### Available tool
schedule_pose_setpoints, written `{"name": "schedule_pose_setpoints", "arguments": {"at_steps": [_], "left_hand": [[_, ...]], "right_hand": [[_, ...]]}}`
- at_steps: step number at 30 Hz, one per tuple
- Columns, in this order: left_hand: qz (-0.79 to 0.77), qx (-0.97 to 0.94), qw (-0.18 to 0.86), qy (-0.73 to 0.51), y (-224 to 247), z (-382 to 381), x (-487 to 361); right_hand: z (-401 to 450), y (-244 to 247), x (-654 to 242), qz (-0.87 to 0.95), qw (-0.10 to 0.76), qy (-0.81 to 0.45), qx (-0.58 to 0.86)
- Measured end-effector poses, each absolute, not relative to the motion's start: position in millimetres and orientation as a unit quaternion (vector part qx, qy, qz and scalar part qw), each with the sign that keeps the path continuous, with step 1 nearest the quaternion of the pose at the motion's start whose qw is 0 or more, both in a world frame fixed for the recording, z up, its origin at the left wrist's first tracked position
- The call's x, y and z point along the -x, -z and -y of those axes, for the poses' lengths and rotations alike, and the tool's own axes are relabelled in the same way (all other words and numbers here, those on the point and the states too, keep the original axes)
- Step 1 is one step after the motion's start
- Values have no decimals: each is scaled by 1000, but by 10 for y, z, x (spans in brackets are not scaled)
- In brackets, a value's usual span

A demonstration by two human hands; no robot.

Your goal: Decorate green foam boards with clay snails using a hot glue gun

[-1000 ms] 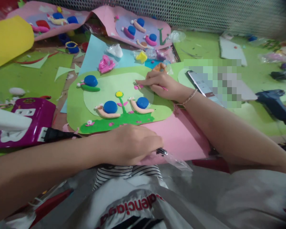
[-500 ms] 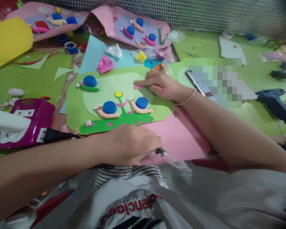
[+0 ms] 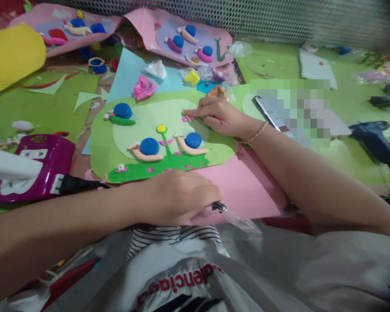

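My right hand [image 3: 219, 113] reaches over the upper right of a green paper card [image 3: 100, 143], its index finger on a small pink clay piece [image 3: 185, 118]. Beneath its curled fingers a thin pink strip [image 3: 221, 121] pokes out. Fingers curled, my left hand [image 3: 182, 197] rests at the card's lower edge, closed on a black-ended item in a clear wrapper [image 3: 243, 223]. The card bears blue-shelled clay snails [image 3: 149, 146], a yellow flower [image 3: 161, 128] and a green clay ground strip [image 3: 136, 171]. Pink paper [image 3: 247, 186] lies under the card.
A phone [image 3: 273, 115] lies right of my right hand, with a blue glue gun [image 3: 377, 138] farther right. At left stands a purple power strip [image 3: 56, 160]. Pink clay [image 3: 144, 87], white clay [image 3: 156, 69] and another decorated pink sheet [image 3: 143, 24] lie behind the card.
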State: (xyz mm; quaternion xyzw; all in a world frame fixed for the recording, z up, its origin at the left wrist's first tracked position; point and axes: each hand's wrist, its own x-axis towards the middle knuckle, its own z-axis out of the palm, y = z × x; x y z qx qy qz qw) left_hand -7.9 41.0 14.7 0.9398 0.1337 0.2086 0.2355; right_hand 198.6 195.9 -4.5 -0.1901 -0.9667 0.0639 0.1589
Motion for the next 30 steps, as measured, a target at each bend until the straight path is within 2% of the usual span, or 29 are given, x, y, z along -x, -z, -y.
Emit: {"name": "schedule_pose_setpoints", "arguments": {"at_steps": [15, 30], "left_hand": [[-129, -937, 234, -226, -139, -408, 72], [-125, -928, 246, -251, -109, -404, 73]], "right_hand": [[-1943, 53, -1956, 957, 198, -78, 196], [-1920, 23, -1950, 961, 180, -70, 199]]}}
